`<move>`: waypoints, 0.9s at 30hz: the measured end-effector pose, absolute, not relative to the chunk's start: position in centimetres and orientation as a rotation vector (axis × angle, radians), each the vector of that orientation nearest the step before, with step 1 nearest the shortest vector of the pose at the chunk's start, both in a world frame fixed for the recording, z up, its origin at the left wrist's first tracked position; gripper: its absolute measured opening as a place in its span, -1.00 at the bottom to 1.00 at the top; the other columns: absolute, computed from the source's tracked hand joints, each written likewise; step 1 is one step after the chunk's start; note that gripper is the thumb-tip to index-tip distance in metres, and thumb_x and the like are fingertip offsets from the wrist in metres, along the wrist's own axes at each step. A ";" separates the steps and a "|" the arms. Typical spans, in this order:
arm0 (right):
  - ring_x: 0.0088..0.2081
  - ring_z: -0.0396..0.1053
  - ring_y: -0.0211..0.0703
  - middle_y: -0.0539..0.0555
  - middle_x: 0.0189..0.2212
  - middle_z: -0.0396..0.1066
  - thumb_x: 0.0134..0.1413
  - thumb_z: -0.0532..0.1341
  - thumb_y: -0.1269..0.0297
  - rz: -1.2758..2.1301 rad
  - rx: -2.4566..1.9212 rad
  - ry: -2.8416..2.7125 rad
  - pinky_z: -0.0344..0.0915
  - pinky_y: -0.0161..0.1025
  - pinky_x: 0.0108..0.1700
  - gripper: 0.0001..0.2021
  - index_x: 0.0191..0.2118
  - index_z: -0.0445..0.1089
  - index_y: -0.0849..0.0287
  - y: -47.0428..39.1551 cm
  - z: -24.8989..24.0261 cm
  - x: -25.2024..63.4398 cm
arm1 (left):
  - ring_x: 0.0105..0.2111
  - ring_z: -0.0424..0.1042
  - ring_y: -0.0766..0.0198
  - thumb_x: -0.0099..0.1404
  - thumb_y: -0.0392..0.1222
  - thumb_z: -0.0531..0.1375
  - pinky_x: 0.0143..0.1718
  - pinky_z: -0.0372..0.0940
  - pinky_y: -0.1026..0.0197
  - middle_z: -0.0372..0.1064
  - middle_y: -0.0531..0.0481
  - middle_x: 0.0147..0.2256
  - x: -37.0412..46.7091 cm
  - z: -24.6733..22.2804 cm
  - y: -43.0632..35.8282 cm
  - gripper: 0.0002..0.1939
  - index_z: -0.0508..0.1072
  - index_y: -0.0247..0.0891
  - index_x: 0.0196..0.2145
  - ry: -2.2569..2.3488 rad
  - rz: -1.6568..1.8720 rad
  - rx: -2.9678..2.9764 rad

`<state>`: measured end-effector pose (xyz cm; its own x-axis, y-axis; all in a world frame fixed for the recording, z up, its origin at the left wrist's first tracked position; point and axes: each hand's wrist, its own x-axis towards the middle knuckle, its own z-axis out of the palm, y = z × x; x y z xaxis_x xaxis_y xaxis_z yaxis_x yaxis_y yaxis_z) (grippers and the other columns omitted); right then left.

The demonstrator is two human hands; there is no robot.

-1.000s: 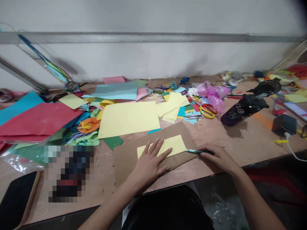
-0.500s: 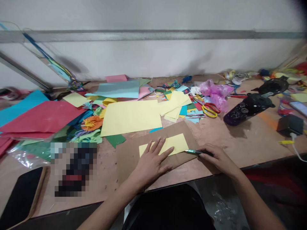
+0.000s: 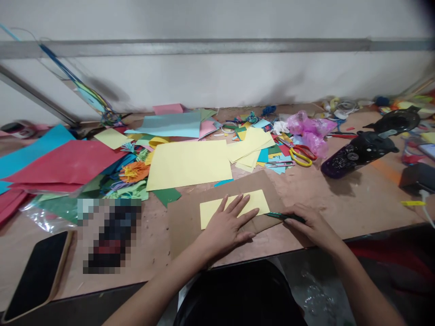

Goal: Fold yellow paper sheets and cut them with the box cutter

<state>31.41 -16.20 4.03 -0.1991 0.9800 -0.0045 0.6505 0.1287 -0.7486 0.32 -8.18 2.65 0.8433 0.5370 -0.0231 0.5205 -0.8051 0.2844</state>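
Note:
A small yellow paper rectangle (image 3: pixel 210 213) lies on a brown cardboard sheet (image 3: pixel 183 226) near the table's front edge. My left hand (image 3: pixel 229 224) rests flat on the paper with its fingers spread. To the right, my right hand (image 3: pixel 304 222) is closed round a slim dark green tool (image 3: pixel 280 216), perhaps a craft knife, whose tip meets the paper's lower right corner. Behind the cardboard is a larger yellow sheet (image 3: pixel 190 165), with yellow pieces (image 3: pixel 251 147) beside it.
Scissors (image 3: pixel 301 156), a dark bottle (image 3: pixel 356 154) and a pink plastic bag (image 3: pixel 311 131) stand or lie at the back right. Red sheets (image 3: pixel 68 165) and a phone (image 3: pixel 37 274) are on the left. A black charger (image 3: pixel 416 179) sits far right.
The view has shifted slightly, moving the table items a little to the right. My left hand has slid slightly right over the small paper; the tool is still at its corner.

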 end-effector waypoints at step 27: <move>-0.14 0.44 0.00 0.10 -0.21 0.45 0.38 0.21 0.17 0.709 -1.575 -1.862 0.36 -0.11 -0.09 -0.79 -0.03 0.57 0.00 -15.5 2.9 29.7 | 0.51 -0.15 -0.03 0.63 0.05 -0.10 0.46 -0.12 -0.30 -0.11 -0.13 0.50 1.7 4.5 -7.3 -0.47 0.19 -0.01 0.45 1.038 0.065 2.569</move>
